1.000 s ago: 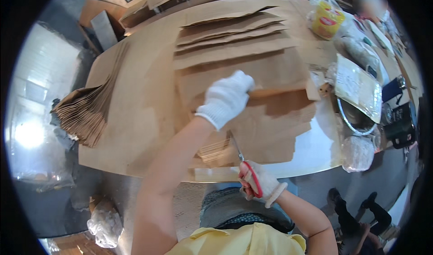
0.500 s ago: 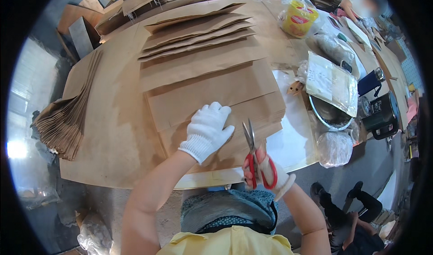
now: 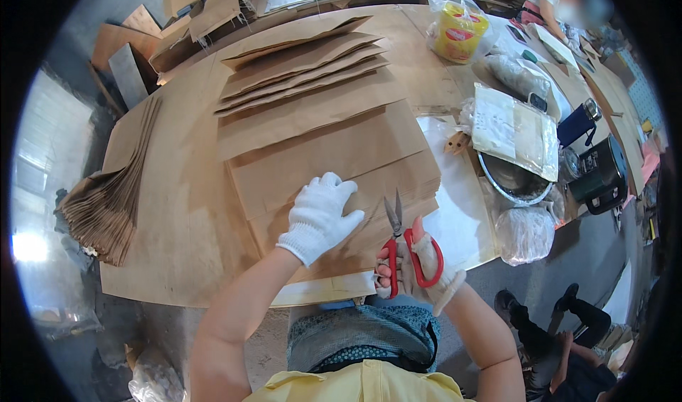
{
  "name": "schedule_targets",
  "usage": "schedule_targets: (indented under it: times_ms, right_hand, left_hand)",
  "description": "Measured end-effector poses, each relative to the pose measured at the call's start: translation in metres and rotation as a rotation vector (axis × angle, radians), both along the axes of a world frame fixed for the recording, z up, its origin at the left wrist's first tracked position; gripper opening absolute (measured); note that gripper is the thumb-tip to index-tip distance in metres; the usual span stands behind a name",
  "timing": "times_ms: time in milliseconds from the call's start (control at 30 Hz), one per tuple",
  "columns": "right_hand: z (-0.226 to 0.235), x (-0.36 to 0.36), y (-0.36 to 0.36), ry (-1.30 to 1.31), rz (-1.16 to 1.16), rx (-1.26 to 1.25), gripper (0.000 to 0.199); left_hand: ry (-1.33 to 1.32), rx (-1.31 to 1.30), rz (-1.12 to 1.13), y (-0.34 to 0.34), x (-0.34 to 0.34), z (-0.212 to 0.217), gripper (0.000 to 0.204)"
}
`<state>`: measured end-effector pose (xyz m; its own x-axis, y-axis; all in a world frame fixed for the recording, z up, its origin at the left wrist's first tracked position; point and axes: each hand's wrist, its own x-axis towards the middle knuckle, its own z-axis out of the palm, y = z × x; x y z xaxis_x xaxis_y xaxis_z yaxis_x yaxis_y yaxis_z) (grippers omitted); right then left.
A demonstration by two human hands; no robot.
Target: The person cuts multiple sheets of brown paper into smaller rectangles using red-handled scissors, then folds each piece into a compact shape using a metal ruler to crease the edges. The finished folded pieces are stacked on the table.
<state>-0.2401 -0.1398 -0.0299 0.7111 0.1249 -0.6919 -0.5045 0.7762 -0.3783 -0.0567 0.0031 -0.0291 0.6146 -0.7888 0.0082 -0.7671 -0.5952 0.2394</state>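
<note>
Left hand (image 3: 320, 213): white-gloved, fingers loosely spread, palm down on the brown paper stack (image 3: 391, 181)
Right hand (image 3: 414, 275): grip wrapped round red-handled scissors (image 3: 396, 229), blades slightly parted, pointing far
Brown paper stack: on the surface (image 3: 177, 189), mainly far and left of the scissors, long axis left to right, left hand nearer

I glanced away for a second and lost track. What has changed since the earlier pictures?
The left hand has come back toward the person, from curled to spread on the brown paper stack; the raised paper edge beside it now lies flatter. The scissors have turned, showing both red handles, blades slightly apart. The right hand still holds them; the fanned paper at left stayed put.
</note>
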Motion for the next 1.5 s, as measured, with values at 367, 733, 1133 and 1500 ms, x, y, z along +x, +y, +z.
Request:
schedule_targets:
  times_ms: [367,733,1133,1500]
  right_hand:
    - [-0.024,-0.032,-0.028,-0.088,0.223,-0.343,0.072]
    - [-0.062,-0.02,0.039,-0.204,0.094,-0.332,0.048]
    - [-0.033,0.028,0.118,-0.129,0.508,-0.299,0.057]
    - [-0.006,-0.004,0.02,-0.015,0.028,-0.051,0.092]
  left_hand:
    - [0.022,-0.089,0.003,0.003,0.004,-0.008,0.035]
    - [0.535,-0.153,-0.153,0.016,0.057,-0.002,0.038]
    - [0.244,-0.087,-0.098,0.01,0.064,0.009,0.023]
    - [-0.02,-0.151,-0.199,0.011,0.03,-0.015,0.02]
